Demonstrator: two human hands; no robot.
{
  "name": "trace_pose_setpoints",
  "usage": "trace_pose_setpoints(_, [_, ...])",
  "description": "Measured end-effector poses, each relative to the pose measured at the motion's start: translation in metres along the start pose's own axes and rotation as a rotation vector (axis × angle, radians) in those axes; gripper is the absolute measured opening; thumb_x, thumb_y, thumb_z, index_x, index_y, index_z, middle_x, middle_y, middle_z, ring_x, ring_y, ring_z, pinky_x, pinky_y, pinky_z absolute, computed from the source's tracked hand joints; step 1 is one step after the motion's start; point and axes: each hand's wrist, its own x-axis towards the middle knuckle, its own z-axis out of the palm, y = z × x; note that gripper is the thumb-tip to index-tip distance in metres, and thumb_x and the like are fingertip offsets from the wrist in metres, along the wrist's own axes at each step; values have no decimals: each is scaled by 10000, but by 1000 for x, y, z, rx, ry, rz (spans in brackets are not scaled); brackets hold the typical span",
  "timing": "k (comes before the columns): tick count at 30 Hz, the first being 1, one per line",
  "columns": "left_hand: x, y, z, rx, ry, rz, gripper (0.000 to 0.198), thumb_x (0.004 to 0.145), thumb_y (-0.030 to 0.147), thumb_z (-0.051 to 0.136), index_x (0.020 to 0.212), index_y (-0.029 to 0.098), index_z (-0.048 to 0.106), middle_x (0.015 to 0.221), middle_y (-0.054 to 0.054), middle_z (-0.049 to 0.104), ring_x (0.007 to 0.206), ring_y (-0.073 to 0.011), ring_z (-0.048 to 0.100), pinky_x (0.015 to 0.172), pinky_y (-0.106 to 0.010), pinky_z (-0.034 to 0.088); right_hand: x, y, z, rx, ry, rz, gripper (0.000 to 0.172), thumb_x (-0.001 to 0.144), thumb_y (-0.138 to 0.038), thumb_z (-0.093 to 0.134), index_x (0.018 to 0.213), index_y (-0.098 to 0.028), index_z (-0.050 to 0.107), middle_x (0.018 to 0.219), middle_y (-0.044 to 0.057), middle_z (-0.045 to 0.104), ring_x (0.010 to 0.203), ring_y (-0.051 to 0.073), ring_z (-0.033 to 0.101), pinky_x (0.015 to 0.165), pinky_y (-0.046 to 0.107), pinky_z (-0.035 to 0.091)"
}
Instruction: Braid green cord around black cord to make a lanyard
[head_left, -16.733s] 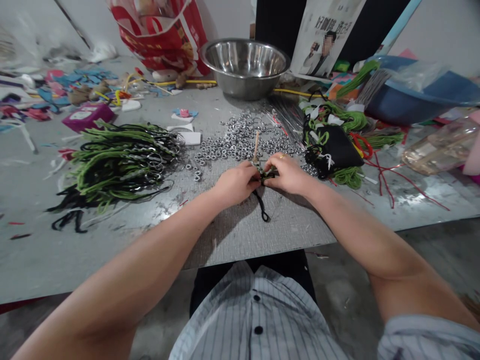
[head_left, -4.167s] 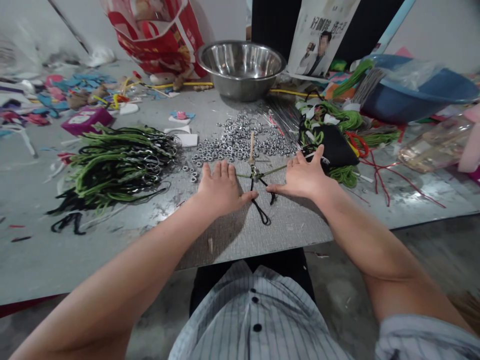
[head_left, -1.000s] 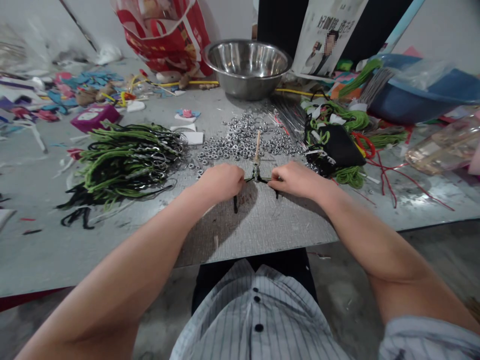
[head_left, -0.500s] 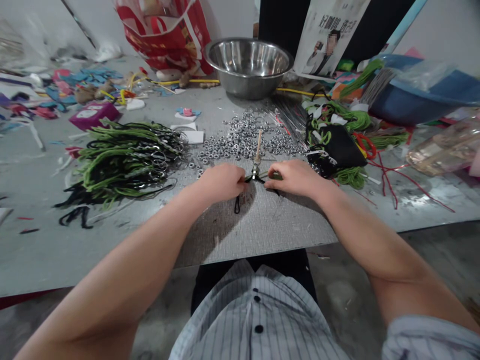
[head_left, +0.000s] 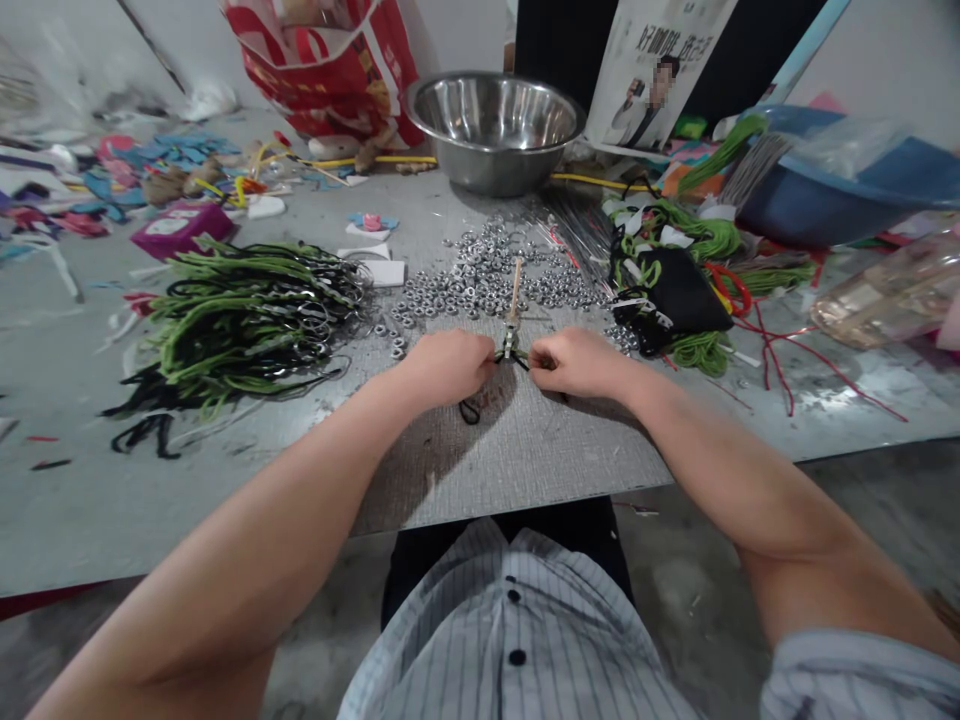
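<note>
Between my hands a small metal piece (head_left: 510, 340) sits at the near end of a thin wooden stick (head_left: 517, 285), with black and green cords running out to both sides. My left hand (head_left: 454, 365) is closed, its fingers pinching the cord on the left. A black cord loop (head_left: 469, 411) hangs out below that hand onto the table. On the other side my right hand (head_left: 566, 362) is closed too, thumb and fingertips pressed on the right-hand cord. Just beyond lie many small metal nuts (head_left: 480, 275) in a loose heap.
To the left lies a pile of green and black cords (head_left: 240, 310) with metal rings. A steel bowl (head_left: 495, 170) stands at the back, near a red bag (head_left: 322, 90). Green cord bundles (head_left: 705, 235), a black pouch (head_left: 682, 290), a blue basin (head_left: 795, 205) and red cords (head_left: 780, 350) are on the right.
My right hand's fingers have closed in more on the cord. The black loop under my left hand has shifted slightly and curled. The other things lie as before.
</note>
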Motion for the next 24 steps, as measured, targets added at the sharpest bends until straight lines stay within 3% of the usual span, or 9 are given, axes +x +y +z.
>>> trace_pose_setpoints(6, [0, -5, -4, -42, -76, 96, 288, 802, 267, 419, 911, 209, 678, 779, -64, 690, 743, -203, 614, 588, -276, 375, -4, -2, -7, 45, -137, -44, 81, 671, -217, 555, 609, -194, 601, 529, -23, 525, 501, 93, 394, 518, 258, 253])
trace_pose_setpoints(15, [4, -7, -5, -130, -156, 196, 242, 800, 285, 434, 785, 181, 653, 654, -38, 619, 576, -152, 512, 518, -263, 300, -5, -1, -10, 126, -254, -123, 56, 665, -187, 554, 610, -186, 558, 548, -29, 517, 510, 91, 419, 516, 252, 270])
trace_pose_setpoints(19, [3, -7, -1, -186, -103, 154, 242, 807, 329, 454, 797, 184, 647, 640, -23, 608, 548, -137, 493, 511, -252, 291, -4, 2, -9, 162, -230, -130, 150, 741, -287, 569, 638, -178, 564, 552, -32, 500, 514, 84, 405, 535, 250, 270])
trace_pose_setpoints(24, [0, -9, -1, -242, 39, 113, 276, 823, 403, 465, 875, 188, 629, 659, -13, 607, 577, -132, 517, 543, -238, 331, -1, 15, -6, 162, -84, -157, 340, 798, -470, 553, 627, -176, 544, 579, -25, 472, 548, 92, 386, 565, 259, 271])
